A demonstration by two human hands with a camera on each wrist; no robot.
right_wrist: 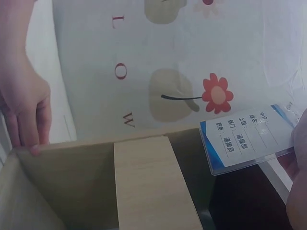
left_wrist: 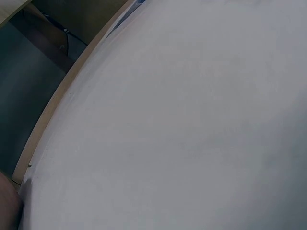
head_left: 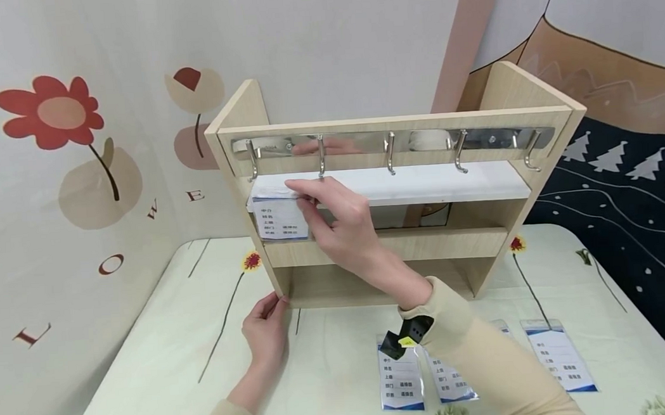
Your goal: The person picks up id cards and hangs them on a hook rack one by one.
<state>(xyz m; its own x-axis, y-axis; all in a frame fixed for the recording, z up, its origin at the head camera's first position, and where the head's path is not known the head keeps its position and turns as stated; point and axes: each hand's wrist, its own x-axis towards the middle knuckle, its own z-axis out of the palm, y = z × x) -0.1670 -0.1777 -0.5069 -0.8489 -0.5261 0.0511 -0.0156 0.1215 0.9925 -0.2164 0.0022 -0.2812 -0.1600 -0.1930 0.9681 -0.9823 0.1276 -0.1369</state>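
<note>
In the head view, my right hand (head_left: 342, 223) pinches the top of a clear-sleeved name badge (head_left: 280, 218) with thumb and forefinger. The badge sits just below the leftmost hook (head_left: 252, 160) of a metal hook rail (head_left: 357, 144); whether it touches the hook I cannot tell. In the right wrist view, the badge (right_wrist: 247, 139) shows a white card with blue corners and printed lines. My left hand (head_left: 266, 331) grips the lower left corner of the wooden shelf unit (head_left: 386, 248). The left wrist view shows mostly pale cloth (left_wrist: 168, 120).
More name badges lie on the floral tablecloth (head_left: 331, 372): one badge (head_left: 401, 381) and another badge (head_left: 451, 378) partly under my right forearm, and a badge (head_left: 560, 358) farther right. A patterned curtain (head_left: 127, 29) stands behind and left. A dark printed cloth (head_left: 625, 227) hangs on the right.
</note>
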